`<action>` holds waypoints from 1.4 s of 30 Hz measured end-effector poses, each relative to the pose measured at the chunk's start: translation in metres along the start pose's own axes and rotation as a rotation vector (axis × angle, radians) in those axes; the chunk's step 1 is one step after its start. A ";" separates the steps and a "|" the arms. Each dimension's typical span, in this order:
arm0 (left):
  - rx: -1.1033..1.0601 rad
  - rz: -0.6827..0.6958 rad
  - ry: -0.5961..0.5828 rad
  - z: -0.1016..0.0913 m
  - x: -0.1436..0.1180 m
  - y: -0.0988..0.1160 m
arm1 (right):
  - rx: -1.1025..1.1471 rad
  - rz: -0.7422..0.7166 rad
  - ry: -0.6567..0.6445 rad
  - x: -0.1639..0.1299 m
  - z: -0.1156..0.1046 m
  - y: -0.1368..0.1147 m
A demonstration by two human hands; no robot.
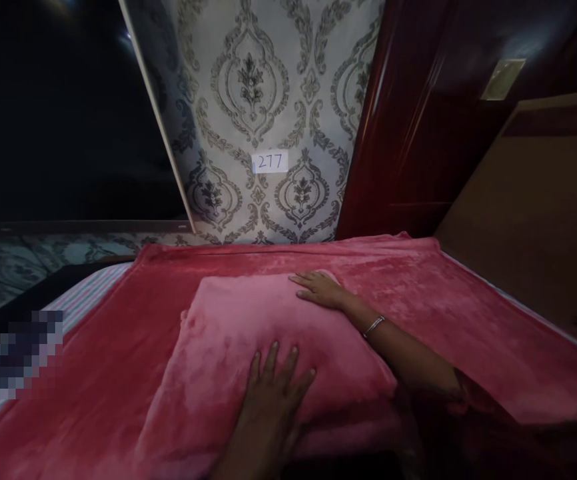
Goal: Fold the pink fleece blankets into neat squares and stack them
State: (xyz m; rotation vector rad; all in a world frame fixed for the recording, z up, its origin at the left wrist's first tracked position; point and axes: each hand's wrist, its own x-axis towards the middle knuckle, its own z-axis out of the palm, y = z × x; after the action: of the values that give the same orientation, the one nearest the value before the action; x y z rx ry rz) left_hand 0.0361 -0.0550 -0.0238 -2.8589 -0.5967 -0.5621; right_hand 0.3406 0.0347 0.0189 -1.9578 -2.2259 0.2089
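Both hands (293,347) press a pink pillow (248,340) on the red blanket (443,313).

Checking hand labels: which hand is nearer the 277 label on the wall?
Right. The right hand lies flat on the pink pillow's far edge, just below the 277 label; the left hand presses the pillow's near edge, farther away.

Dim, murky room, black upper left, wide-angle bending at edges, pixelated patch lower left

A small white label (269,161) on the patterned wallpaper (248,80) reads "277" (handwritten, in dark ink).
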 end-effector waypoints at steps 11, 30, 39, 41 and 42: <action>0.016 0.031 0.002 -0.009 0.005 -0.003 | 0.005 0.056 0.027 -0.005 -0.007 -0.009; -0.457 0.111 -0.349 -0.069 0.102 -0.041 | 0.002 0.308 0.231 -0.168 0.027 -0.119; -0.271 0.317 -0.591 0.013 0.221 -0.064 | -0.031 0.243 0.364 -0.168 0.054 -0.108; -0.271 0.345 -0.539 0.024 0.228 -0.070 | -0.031 0.241 0.382 -0.168 0.059 -0.107; -0.289 0.344 -0.520 0.029 0.231 -0.073 | -0.032 0.240 0.393 -0.168 0.062 -0.106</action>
State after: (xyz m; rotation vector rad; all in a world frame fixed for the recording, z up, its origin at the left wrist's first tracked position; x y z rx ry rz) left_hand 0.2111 0.0989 0.0470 -3.2890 -0.0710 0.1737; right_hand 0.2454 -0.1452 -0.0241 -2.0661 -1.7611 -0.1710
